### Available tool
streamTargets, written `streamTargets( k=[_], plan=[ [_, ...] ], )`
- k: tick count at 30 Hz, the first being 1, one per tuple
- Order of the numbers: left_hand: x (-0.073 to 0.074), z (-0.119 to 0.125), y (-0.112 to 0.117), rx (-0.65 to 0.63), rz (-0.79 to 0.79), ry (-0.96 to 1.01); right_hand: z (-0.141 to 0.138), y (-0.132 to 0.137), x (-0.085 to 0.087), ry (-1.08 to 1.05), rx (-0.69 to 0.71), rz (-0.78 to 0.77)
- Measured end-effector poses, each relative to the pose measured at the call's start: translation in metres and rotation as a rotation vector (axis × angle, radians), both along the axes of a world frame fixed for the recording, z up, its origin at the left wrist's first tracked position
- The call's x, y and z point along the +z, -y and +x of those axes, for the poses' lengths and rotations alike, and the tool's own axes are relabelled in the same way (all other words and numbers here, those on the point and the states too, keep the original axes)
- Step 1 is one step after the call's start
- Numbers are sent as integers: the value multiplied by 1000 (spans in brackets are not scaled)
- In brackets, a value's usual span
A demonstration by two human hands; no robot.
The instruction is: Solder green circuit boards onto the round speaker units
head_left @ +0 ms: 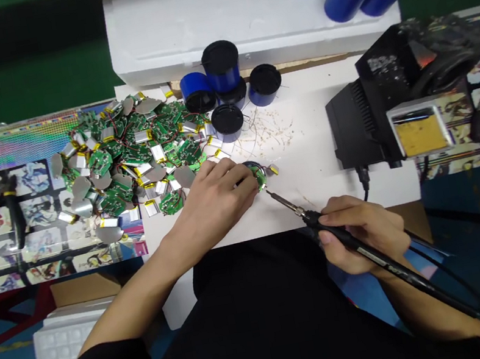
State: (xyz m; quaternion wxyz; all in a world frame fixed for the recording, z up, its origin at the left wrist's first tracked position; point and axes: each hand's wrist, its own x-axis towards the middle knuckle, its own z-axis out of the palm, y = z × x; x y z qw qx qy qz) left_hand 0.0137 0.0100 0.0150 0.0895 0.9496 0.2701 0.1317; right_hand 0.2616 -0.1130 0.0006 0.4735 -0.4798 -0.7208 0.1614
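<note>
My left hand [215, 199] is curled over a small green circuit board [260, 177] that sits in a blue round housing on the white board [315, 129]. Its fingertips pinch the part in place. My right hand [363, 232] grips a black soldering iron [347, 238] like a pen. The iron's metal tip [273, 196] points up-left and ends right below the green circuit board, close to touching it. A small silver battery with a yellow end [272, 169] lies beside the held part.
A heap of green circuit boards with silver batteries [124, 156] lies left of my left hand. Blue and black cylinders [223, 83] stand behind. A black soldering station with a yellow sponge [420, 135] sits at right. Black pliers [8, 211] lie far left. A white foam block [202, 19] is behind.
</note>
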Motion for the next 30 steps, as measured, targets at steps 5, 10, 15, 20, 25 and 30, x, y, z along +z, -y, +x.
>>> streamTargets(
  k=[5, 10, 15, 20, 25, 30],
  plan=[
    [0, 0, 0, 0, -6, -10, 1, 1, 1, -39, -51, 10],
    [-3, -1, 0, 1, -16, 17, 1, -9, 6, -31, -176, -10],
    [-10, -7, 4, 18, -44, 97, -1, -24, 1, -121, -281, 27],
    [-31, -5, 21, 177, -184, 300, -16, -46, -11, -324, -220, -98],
    [-51, 4, 36, 314, -359, 469, -37, -94, -18, -118, -145, -5],
    [-15, -35, 26, 307, -550, 503, -55, -133, -28, 148, -83, 88]
  ],
)
